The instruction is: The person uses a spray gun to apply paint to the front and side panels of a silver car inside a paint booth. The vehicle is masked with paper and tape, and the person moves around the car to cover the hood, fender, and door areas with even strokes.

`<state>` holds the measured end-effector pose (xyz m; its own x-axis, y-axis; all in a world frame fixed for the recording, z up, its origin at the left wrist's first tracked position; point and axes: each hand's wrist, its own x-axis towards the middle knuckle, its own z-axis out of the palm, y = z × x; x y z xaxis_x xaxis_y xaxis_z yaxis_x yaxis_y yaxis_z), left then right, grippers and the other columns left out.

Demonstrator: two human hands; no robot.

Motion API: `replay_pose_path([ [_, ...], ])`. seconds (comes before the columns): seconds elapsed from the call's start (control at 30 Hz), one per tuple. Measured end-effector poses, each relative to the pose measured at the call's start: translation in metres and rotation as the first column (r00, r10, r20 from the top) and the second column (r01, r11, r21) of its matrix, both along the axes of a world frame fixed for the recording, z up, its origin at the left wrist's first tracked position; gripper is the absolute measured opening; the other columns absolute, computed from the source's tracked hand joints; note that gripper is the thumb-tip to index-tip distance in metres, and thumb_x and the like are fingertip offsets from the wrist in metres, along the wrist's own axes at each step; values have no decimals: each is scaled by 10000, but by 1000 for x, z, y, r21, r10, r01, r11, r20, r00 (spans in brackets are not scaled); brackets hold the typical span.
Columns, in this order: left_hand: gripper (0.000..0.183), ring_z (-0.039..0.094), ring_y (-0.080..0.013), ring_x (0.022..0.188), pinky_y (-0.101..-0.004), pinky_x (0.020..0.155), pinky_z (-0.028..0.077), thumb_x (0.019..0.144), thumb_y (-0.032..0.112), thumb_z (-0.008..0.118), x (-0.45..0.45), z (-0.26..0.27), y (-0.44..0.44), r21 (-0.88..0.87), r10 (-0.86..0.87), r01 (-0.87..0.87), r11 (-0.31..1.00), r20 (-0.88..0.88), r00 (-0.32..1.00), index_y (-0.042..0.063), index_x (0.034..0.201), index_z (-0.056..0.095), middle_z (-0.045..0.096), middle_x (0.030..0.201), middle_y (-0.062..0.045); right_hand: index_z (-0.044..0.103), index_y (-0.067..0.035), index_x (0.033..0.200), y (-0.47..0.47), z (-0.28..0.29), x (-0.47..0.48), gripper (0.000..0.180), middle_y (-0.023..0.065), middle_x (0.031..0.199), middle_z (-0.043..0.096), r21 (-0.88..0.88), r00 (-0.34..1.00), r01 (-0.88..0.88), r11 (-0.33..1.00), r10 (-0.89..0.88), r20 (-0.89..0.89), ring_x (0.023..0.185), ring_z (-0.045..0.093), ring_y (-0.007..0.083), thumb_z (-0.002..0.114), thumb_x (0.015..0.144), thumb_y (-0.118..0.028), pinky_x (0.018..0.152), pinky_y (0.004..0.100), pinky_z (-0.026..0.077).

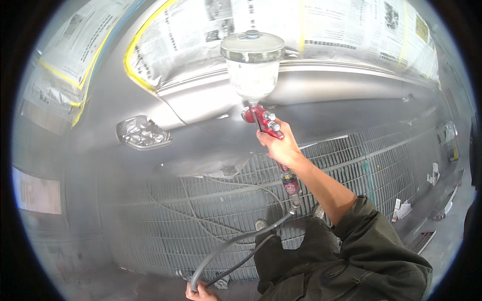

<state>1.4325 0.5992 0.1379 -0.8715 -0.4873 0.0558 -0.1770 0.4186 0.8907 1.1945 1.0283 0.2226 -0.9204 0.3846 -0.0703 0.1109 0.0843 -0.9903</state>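
My right hand (282, 145) grips a red gravity-feed spray gun (265, 122) by its handle, held up in front of a silver car body panel (320, 86). On top of the gun stands a translucent cup (252, 77) with a lid, pale inside. Below the handle hangs a dark red air fitting (290, 186), joined to a grey air hose (237, 239). At the bottom edge, my left hand (202, 292) is closed around a bend of that hose, partly cut off by the picture. Whether the trigger is pulled cannot be made out.
Newspaper masking (331, 26) edged with yellow tape (130, 52) covers the car's windows. Crinkled silvery covering (141, 131) fills a lamp-shaped area. Hose loops (211, 218) lie across the metal floor grating (131, 214) around my feet. Paper scraps (402, 210) lie at right. Haze blurs the left side.
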Motion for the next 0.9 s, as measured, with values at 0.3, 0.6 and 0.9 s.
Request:
replay_pose_path([
  [0.3, 293, 299, -55, 529, -290, 470, 195, 785, 95, 584, -42, -4, 86, -8, -319, 327, 945, -231, 919, 60, 601, 359, 327, 545, 31, 610, -48, 920, 120, 6, 65, 103, -13, 698, 535, 3, 991, 136, 991, -136, 9, 539, 469, 71, 643, 872, -134, 420, 245, 363],
  [0.6, 397, 237, -48, 576, -301, 495, 131, 799, 36, 648, -50, -2, 210, -97, -536, 528, 844, -197, 821, 56, 586, 312, 280, 534, 27, 594, -47, 1022, 262, 5, 133, 173, -21, 707, 525, 88, 965, 261, 961, -261, -10, 549, 437, 62, 644, 888, -145, 435, 245, 349],
  [0.9, 245, 499, -312, 524, -450, 542, 446, 821, 192, 639, -59, 61, 276, -299, -797, 773, 560, 61, 601, -50, 794, 613, 507, 599, -204, 591, -39, 1007, 328, 9, 157, 172, -8, 710, 535, 89, 942, 335, 938, -335, -15, 545, 445, 74, 637, 865, -126, 437, 254, 363],
])
